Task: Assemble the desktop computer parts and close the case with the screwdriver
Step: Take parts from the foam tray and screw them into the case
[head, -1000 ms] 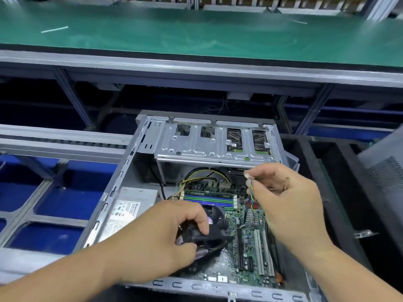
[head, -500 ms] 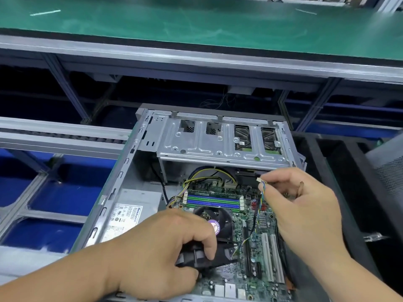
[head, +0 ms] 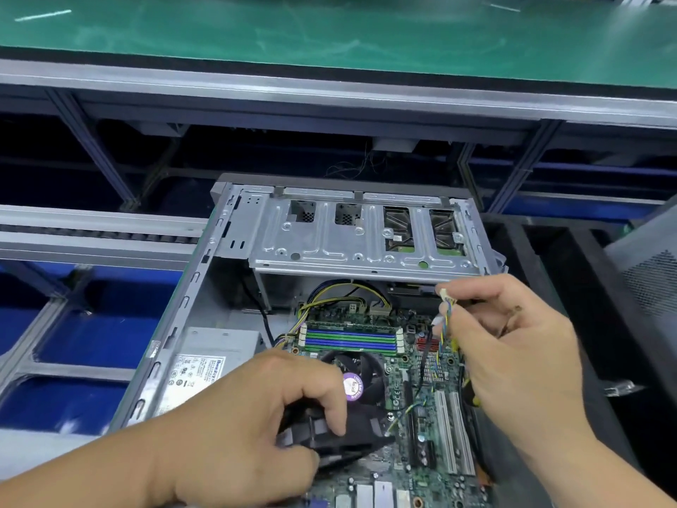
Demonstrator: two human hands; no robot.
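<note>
Right hand (head: 513, 346) lower than before, pinched connector (head: 443, 295) small and blurred.

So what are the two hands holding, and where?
Left hand grips the black fan by its frame; right hand pinches the small white plug topping thin coloured wires.

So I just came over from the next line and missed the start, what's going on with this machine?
A person is fitting parts into an open desktop case. The left hand grips a black fan part over the motherboard, beside the CPU cooler. The right hand pinches a small white connector on thin coloured wires, held above the board and not yet plugged in. The case has no side panel on, and no screwdriver is in view.
</note>
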